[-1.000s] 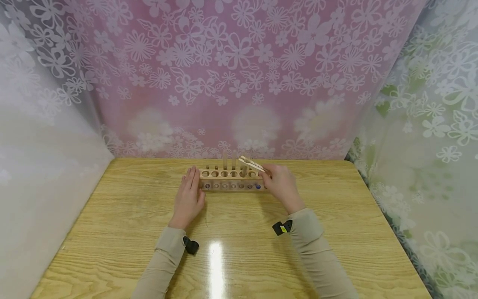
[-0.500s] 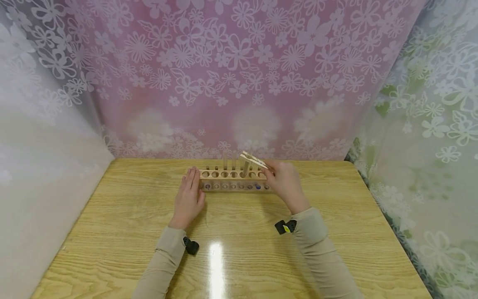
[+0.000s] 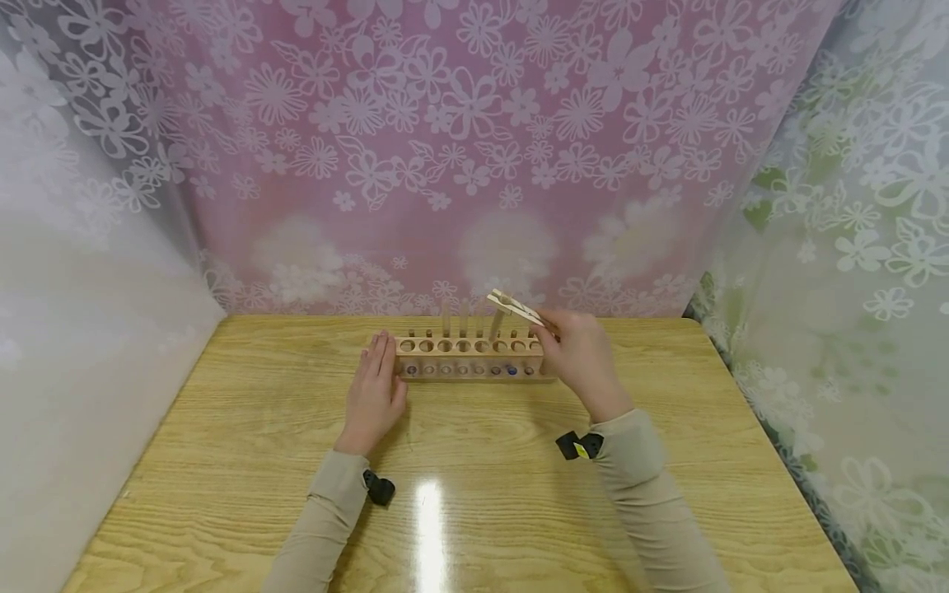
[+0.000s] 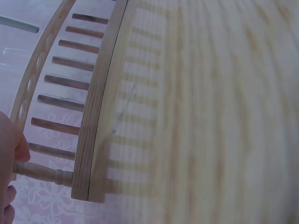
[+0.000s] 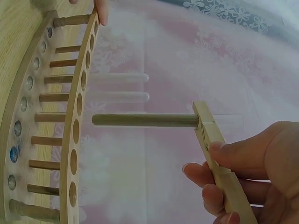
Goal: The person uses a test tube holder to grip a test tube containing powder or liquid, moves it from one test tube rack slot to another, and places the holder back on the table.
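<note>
My left hand (image 3: 371,399) grips the left end of a wooden test tube rack (image 3: 474,356), fingers over its top plate and thumb at the front. My right hand (image 3: 589,362) holds a wooden test tube clamp (image 5: 233,193). The clamp's jaws are around a test tube (image 5: 145,120), which looks olive-brown below the clamp and clear above it. In the right wrist view, the tube's rounded bottom is just apart from the rack's top plate (image 5: 70,126). Two clear tubes (image 5: 135,77) stick up past the rack, left of the held tube in the head view.
Pegs (image 5: 50,116) stand in a row along the rack. Its lower board has round spots, one of them blue (image 5: 14,154). The wooden table (image 3: 296,511) runs to a pink flowered curtain (image 3: 415,165) at the back, with pale curtains at both sides.
My right hand has moved up and to the right with the clamp, and the tube has come up out of the rack's top plate. My left hand has kept its place.
</note>
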`<state>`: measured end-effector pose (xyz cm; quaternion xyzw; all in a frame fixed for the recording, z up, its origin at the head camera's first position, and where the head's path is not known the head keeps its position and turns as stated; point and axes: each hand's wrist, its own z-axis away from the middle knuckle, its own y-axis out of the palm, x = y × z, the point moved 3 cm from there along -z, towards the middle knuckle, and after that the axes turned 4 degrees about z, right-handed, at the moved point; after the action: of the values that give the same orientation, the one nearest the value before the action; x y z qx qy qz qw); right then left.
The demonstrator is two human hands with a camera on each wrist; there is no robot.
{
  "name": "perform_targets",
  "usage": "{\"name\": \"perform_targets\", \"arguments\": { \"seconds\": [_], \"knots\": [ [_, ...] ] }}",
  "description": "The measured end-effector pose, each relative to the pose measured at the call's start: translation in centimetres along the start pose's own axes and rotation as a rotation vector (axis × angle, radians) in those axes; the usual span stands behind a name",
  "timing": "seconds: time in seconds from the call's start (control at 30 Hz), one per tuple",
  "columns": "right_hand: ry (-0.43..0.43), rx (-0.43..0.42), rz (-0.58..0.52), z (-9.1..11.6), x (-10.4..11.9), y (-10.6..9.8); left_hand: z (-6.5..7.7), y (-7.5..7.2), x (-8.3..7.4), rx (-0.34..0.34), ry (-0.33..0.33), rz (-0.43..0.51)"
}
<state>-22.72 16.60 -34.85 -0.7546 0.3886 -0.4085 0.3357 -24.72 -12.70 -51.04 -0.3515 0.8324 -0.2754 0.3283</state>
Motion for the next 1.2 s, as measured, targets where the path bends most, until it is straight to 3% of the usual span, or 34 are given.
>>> {"name": "perform_targets", "arguments": {
  "seconds": [0.57,1.2],
  "knots": [
    [0.013,-0.015,0.042,0.6,-0.9,0.1,0.1,0.1,0.1,0.017,-0.036,0.012],
    [0.038,0.041,0.067,1.2,-1.7,1.6,0.0,0.0,0.1,-0.016,0.006,0.008]
  ]
}}
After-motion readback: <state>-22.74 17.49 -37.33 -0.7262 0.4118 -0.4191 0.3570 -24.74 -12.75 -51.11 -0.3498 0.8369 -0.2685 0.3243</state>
